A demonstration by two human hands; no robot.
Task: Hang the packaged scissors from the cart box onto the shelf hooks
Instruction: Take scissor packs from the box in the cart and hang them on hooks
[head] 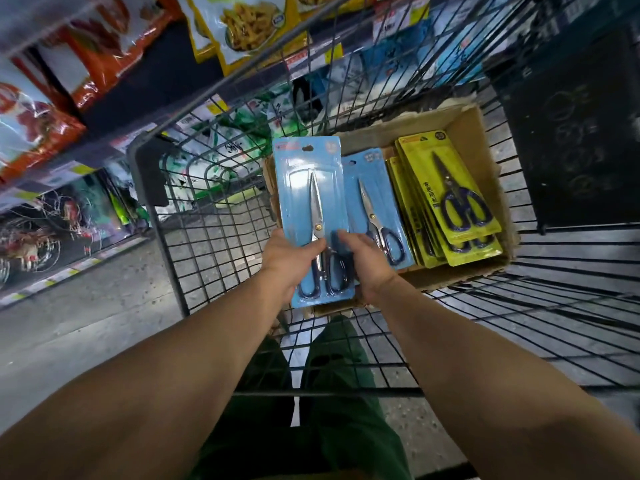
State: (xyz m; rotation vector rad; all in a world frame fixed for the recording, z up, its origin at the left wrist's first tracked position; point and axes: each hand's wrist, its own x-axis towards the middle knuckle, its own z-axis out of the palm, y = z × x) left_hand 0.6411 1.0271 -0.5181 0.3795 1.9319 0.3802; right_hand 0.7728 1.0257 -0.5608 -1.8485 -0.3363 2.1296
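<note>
Head view: both hands, left [289,258] and right [363,259], pinch 1 blue scissors pack [313,202] above the box [481,133]; nothing hung yet, more packs at 2 o'clock.

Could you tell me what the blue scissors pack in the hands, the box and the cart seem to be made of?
The blue scissors pack looks like printed card under a clear plastic blister, judging by the glare; the blades look like polished steel. The box appears to be plain brown corrugated cardboard, matte with rough edges. The cart looks like dark coated metal wire in a welded grid.
</note>
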